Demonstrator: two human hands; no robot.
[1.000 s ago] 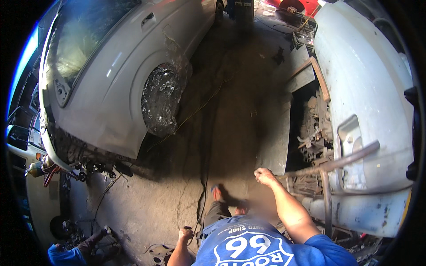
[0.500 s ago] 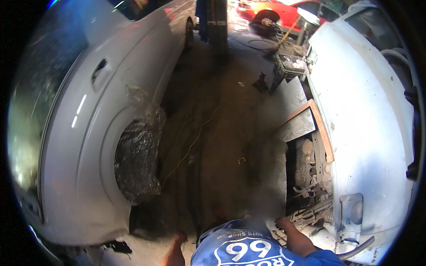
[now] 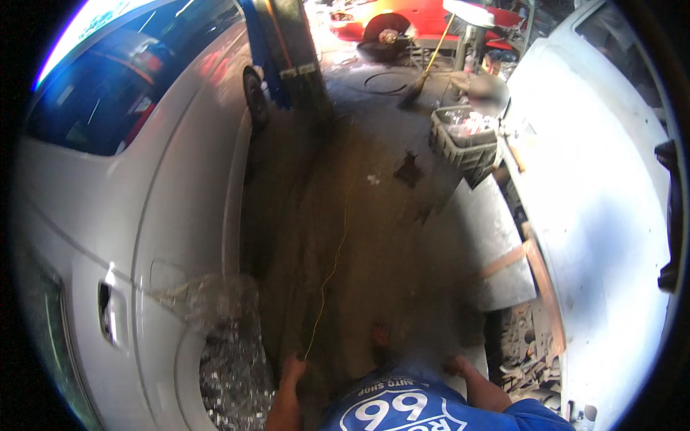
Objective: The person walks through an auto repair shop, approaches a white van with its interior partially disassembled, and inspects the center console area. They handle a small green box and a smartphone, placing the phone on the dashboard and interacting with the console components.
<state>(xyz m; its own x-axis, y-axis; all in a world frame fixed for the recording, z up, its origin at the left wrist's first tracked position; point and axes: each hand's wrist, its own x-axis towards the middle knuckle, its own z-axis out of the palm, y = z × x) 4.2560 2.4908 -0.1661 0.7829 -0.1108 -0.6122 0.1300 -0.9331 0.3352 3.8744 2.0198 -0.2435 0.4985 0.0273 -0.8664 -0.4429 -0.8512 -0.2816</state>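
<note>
My left hand [image 3: 293,368] hangs low beside my body, near the plastic-wrapped wheel opening of the silver vehicle. A thin yellow cord [image 3: 338,251] runs along the dark floor and reaches the edge of this hand in the picture; whether the hand touches it I cannot tell. On the other side of my blue shirt, my right hand [image 3: 458,365] hangs near the metal sheets and parts at the right. The fingers of both hands are dark and blurred. Clear plastic film [image 3: 233,359] covers the wheel opening.
The silver vehicle [image 3: 180,215] lines the left side, ending near a post [image 3: 291,65]. At right, a pale body panel [image 3: 582,194] stands beside metal sheets [image 3: 496,244] and a crate [image 3: 463,147]. A broom [image 3: 424,75] and a red car [image 3: 417,18] are farther off.
My view has moved forward along the aisle; the crate, sheets and wheel opening sit lower in the picture. My left hand now appears higher, close to the yellow cord.
</note>
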